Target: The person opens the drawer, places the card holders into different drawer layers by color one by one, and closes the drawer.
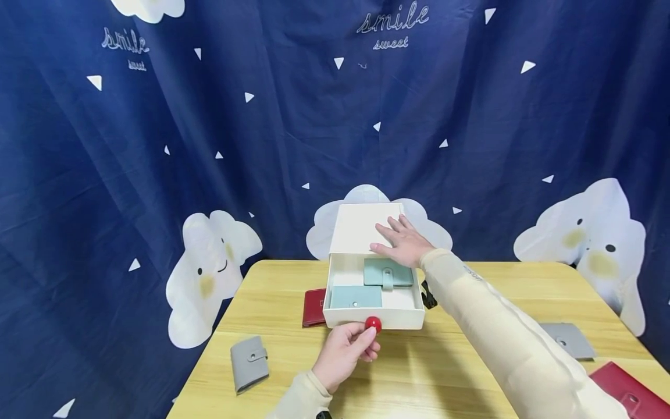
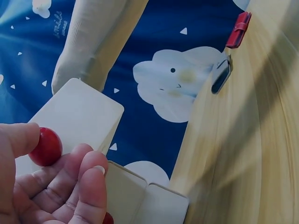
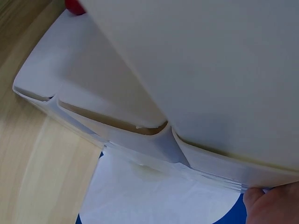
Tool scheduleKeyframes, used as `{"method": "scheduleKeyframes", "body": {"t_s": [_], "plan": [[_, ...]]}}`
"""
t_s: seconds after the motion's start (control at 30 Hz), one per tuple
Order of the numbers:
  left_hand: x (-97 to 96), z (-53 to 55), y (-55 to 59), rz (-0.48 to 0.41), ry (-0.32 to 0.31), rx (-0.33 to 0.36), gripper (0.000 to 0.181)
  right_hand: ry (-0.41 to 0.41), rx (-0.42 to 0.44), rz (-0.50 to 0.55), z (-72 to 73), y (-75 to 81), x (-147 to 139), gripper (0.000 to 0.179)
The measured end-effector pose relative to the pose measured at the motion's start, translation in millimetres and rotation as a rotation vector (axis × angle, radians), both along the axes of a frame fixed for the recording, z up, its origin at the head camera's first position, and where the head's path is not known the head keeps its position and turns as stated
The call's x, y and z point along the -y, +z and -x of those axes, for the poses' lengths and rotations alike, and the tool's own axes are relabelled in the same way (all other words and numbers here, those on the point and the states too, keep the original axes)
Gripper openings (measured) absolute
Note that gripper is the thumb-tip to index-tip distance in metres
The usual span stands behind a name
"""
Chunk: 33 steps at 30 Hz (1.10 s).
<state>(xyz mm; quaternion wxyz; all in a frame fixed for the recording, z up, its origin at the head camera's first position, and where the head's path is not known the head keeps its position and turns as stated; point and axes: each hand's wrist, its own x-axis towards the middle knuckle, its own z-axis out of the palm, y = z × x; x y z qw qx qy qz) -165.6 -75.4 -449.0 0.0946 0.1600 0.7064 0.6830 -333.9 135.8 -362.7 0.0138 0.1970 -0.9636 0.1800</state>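
A white drawer box [image 1: 361, 224] stands on the table with its top drawer [image 1: 402, 319] pulled out. Two light-blue card holders lie in the drawer: one with a snap strap [image 1: 374, 272] at the back right, another [image 1: 345, 296] at the front left. My left hand [image 1: 342, 352] pinches the round red knob [image 1: 373, 323] on the drawer front, thumb and fingers around it, as the left wrist view shows too. Fingers spread, my right hand [image 1: 405, 243] rests on the right part of the box top. The right wrist view shows only part of that hand [image 3: 273, 205] beside the box.
A dark red wallet [image 1: 313, 307] lies left of the box, partly hidden. A grey wallet [image 1: 249, 364] is at front left. Another grey wallet [image 1: 567, 340] and a red one [image 1: 630, 391] lie at the right. A dark blue curtain [image 1: 293, 116] hangs behind the table [image 1: 282, 337].
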Motion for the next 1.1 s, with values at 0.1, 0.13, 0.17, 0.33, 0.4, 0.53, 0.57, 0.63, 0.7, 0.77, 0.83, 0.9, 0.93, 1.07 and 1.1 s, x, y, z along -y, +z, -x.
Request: {"method": "scheduleKeyframes", "body": {"t_s": [0.1, 0.13, 0.17, 0.33, 0.4, 0.53, 0.57, 0.63, 0.7, 0.77, 0.83, 0.9, 0.93, 1.07, 1.1], "plan": [[-0.5, 0.1, 2.2, 0.002, 0.008, -0.007, 0.031, 0.006, -0.009, -0.003, 1.7, -1.5, -0.4, 0.084], [-0.6, 0.3, 2.9, 0.005, 0.011, -0.009, 0.031, 0.004, -0.011, -0.008, 2.2, -1.7, -0.7, 0.084], [-0.7, 0.4, 4.1, 0.007, 0.014, -0.008, 0.032, 0.007, -0.015, -0.008, 2.5, -1.8, -1.1, 0.084], [-0.7, 3.7, 4.7, -0.001, 0.030, -0.004, 0.030, 0.006, -0.010, -0.009, 3.0, -0.5, -2.2, 0.085], [-0.3, 4.9, 4.3, -0.006, 0.035, -0.005, 0.030, 0.006, -0.006, -0.007, 3.0, -0.3, -2.0, 0.085], [0.5, 5.8, 4.6, -0.007, 0.039, -0.009, 0.030, 0.006, -0.005, -0.010, 1.8, 0.1, -1.1, 0.085], [0.7, 5.9, 4.9, -0.009, 0.038, -0.012, 0.031, 0.006, -0.007, -0.013, 1.3, -0.1, -1.0, 0.085], [0.9, 6.7, 5.0, -0.009, 0.037, -0.016, 0.031, 0.003, -0.008, -0.015, 0.3, 0.1, -0.9, 0.084], [1.0, 8.1, 4.5, -0.008, 0.036, -0.022, 0.032, 0.004, -0.013, -0.013, -0.1, -0.3, -0.9, 0.084], [0.9, 10.3, 3.2, -0.005, 0.040, -0.021, 0.033, 0.005, -0.017, -0.013, -0.3, -0.5, -1.0, 0.084], [0.6, 12.5, 2.2, 0.000, 0.044, -0.018, 0.033, 0.009, -0.024, -0.010, -0.1, -0.7, -0.9, 0.083], [0.0, 14.9, 0.9, 0.000, 0.048, -0.013, 0.034, 0.013, -0.031, -0.006, 0.2, -1.0, -1.2, 0.083], [-0.4, 16.2, 0.6, 0.002, 0.051, -0.010, 0.034, 0.014, -0.032, -0.006, 0.4, -1.2, -1.4, 0.083], [-2.5, 20.9, -0.8, -0.004, 0.053, -0.009, 0.035, 0.016, -0.039, -0.012, 1.2, -1.2, -1.9, 0.083], [-2.9, 22.1, -1.0, -0.008, 0.053, -0.007, 0.035, 0.020, -0.041, -0.011, 1.2, -1.0, -2.0, 0.083]]}}
